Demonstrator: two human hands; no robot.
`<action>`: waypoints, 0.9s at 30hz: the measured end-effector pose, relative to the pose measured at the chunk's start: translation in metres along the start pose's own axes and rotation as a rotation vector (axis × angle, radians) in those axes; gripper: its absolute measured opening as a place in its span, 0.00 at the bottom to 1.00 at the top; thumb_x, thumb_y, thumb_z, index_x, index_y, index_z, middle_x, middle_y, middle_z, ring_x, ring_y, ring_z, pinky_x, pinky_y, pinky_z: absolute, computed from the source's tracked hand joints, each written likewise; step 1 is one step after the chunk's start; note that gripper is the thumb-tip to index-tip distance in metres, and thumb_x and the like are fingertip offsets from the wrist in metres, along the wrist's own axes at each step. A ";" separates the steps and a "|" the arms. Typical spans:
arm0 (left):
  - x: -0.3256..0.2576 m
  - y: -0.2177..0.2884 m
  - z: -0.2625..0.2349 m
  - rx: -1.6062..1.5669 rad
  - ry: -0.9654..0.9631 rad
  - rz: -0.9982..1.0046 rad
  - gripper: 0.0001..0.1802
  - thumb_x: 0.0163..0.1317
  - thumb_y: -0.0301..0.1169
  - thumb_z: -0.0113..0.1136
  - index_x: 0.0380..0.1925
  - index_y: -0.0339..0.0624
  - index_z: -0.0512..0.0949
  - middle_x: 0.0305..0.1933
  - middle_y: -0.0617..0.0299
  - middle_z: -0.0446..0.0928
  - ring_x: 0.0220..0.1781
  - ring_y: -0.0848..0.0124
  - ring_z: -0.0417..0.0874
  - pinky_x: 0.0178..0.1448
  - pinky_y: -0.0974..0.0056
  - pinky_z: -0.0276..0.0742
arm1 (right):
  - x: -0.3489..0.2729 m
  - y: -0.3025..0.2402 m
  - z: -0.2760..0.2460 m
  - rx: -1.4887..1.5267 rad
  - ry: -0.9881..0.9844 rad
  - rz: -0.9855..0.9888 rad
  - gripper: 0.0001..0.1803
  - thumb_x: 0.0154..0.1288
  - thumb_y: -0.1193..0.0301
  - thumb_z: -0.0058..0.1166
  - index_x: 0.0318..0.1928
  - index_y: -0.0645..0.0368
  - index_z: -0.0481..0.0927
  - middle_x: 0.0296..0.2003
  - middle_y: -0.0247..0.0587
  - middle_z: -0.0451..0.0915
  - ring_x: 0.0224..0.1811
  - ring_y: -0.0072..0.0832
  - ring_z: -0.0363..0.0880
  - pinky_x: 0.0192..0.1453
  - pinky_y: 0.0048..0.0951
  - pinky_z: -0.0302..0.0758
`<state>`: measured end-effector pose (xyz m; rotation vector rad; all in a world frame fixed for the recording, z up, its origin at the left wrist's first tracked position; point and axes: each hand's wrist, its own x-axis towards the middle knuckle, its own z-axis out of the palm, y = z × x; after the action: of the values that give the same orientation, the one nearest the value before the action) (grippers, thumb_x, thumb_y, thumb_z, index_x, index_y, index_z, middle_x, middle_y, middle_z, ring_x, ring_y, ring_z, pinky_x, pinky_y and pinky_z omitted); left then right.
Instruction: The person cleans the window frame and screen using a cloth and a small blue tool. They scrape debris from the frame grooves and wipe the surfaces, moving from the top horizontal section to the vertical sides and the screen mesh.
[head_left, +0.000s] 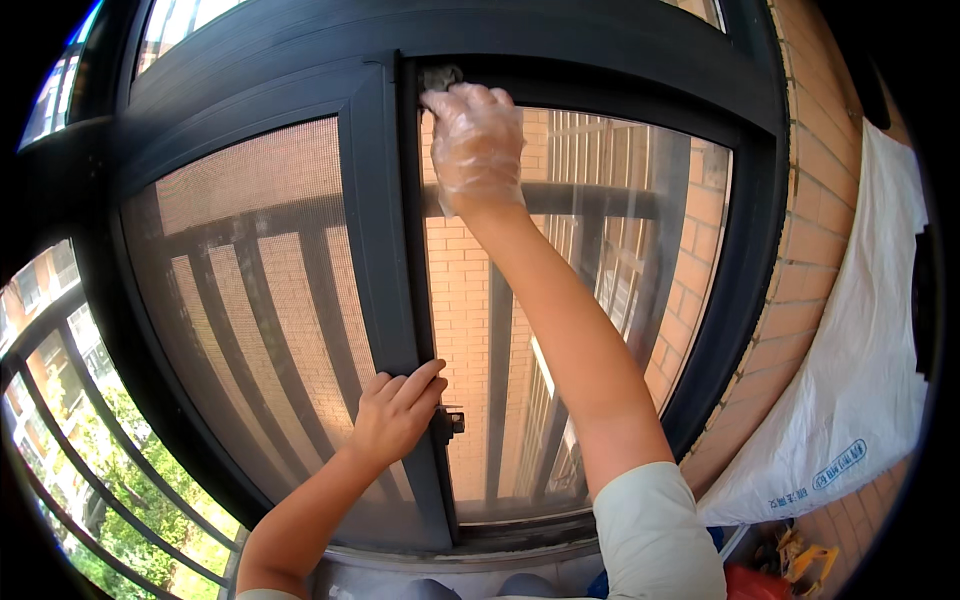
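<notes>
Balcony setting: brick wall (800, 200) at right, white plastic sack (860, 380) leaning against it, railing and greenery at lower left.

Dark metal window frame (380, 260): large, rigid, fixed; probably heavy, smooth-coated, safe to brace against at the centre upright.

Mesh screen panels (250, 290) either side: thin, flexible, likely easy to tear; better handled by the frame edge.

Left hand (395, 410): bare, fingers curled around the centre upright beside a small latch (448, 422).

Right hand (475, 145): in clear disposable glove, raised to the top corner, pressing a small grey cloth (440, 76), soft, light; grip closed on it.
</notes>
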<state>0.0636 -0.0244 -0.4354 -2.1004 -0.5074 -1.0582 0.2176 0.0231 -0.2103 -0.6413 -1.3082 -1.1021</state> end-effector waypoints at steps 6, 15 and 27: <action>0.001 0.000 0.001 -0.042 -0.011 -0.001 0.10 0.49 0.25 0.59 0.34 0.43 0.77 0.49 0.67 0.76 0.25 0.77 0.71 0.32 0.70 0.64 | 0.034 -0.051 -0.027 0.787 0.002 0.950 0.10 0.60 0.78 0.54 0.42 0.58 0.80 0.33 0.41 0.80 0.32 0.29 0.78 0.38 0.30 0.78; -0.001 0.002 0.002 -0.057 -0.016 -0.030 0.15 0.41 0.24 0.63 0.33 0.47 0.76 0.50 0.68 0.75 0.28 0.74 0.75 0.34 0.66 0.66 | 0.033 -0.031 -0.001 0.813 0.124 0.805 0.14 0.61 0.69 0.59 0.43 0.66 0.75 0.32 0.45 0.81 0.31 0.29 0.79 0.38 0.29 0.77; 0.001 0.007 0.000 -0.065 -0.032 -0.069 0.13 0.43 0.22 0.63 0.31 0.46 0.77 0.49 0.67 0.75 0.29 0.73 0.75 0.35 0.66 0.66 | 0.038 -0.034 -0.005 0.608 0.042 0.762 0.20 0.63 0.63 0.56 0.48 0.66 0.79 0.40 0.49 0.81 0.40 0.35 0.79 0.47 0.30 0.74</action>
<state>0.0688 -0.0286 -0.4374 -2.1733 -0.5720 -1.0953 0.1860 -0.0048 -0.1821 -0.5669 -1.1259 -0.0821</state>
